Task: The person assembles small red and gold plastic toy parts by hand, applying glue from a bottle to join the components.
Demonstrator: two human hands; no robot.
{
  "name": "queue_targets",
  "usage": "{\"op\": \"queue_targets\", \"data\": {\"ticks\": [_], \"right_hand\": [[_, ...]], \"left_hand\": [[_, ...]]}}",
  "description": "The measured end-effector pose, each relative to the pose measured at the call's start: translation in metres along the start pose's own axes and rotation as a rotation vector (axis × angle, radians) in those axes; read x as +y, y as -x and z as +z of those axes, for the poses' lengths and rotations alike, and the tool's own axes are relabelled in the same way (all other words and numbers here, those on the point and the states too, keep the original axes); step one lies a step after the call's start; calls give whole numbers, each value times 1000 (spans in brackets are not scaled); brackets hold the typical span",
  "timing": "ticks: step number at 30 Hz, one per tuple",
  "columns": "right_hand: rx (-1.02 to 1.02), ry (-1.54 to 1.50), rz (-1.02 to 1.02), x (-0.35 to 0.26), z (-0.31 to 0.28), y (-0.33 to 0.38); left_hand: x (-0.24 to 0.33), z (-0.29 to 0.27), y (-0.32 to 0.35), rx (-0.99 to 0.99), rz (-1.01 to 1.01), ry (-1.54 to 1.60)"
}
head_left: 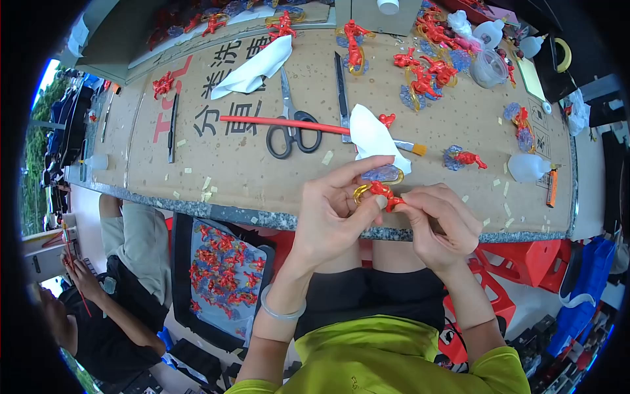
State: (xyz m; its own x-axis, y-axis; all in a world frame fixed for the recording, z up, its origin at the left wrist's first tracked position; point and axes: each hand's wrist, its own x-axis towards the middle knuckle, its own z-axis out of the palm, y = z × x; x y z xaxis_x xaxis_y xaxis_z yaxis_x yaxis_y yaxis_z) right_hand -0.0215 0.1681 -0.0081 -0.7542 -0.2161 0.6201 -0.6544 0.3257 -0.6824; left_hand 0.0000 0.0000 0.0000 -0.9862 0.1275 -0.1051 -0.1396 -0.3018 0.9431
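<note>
Over the table's front edge I hold a small red figurine [380, 189] with a gold ring and a clear purplish part. My left hand [328, 213] is closed round its left side, thumb and fingers pinching it. The fingertips of my right hand [446, 226] pinch its right end. Just beyond my hands lies a white tissue [374, 134], across a red-handled paintbrush [282, 123]. The brush also crosses the black-handled scissors [287, 131]. Another red figurine [467, 157] with a bluish base rests to the right of my hands.
Cardboard [230, 177] covers the table. More red figurines [426, 75] stand at the back right, near plastic bottles [527, 168]. Knives [172, 128] lie on the left. Below the table edge, a black crate [180, 282] holds many figurines. A person [111, 308] sits left, holding a thin red stick.
</note>
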Motion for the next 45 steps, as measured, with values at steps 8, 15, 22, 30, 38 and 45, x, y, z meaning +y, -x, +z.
{"op": "queue_targets", "data": {"ticks": [8,15,22,30,38,45], "right_hand": [[-7,-33,3,3,1,-1],[-14,-41,10,0,-2,-3],[4,-27,-1,1,1,-3],[25,-5,-12,4,0,-2],[3,-5,-8,4,1,-2],[28,-30,-42,3,1,-3]], "left_hand": [[-3,-1,0,21,-9,28],[1,3,1,30,-25,8],[0,2,-1,40,-25,8],[0,4,-1,58,-31,-35],[1,3,-2,70,-51,-43],[2,2,-1,48,-45,-61]]}}
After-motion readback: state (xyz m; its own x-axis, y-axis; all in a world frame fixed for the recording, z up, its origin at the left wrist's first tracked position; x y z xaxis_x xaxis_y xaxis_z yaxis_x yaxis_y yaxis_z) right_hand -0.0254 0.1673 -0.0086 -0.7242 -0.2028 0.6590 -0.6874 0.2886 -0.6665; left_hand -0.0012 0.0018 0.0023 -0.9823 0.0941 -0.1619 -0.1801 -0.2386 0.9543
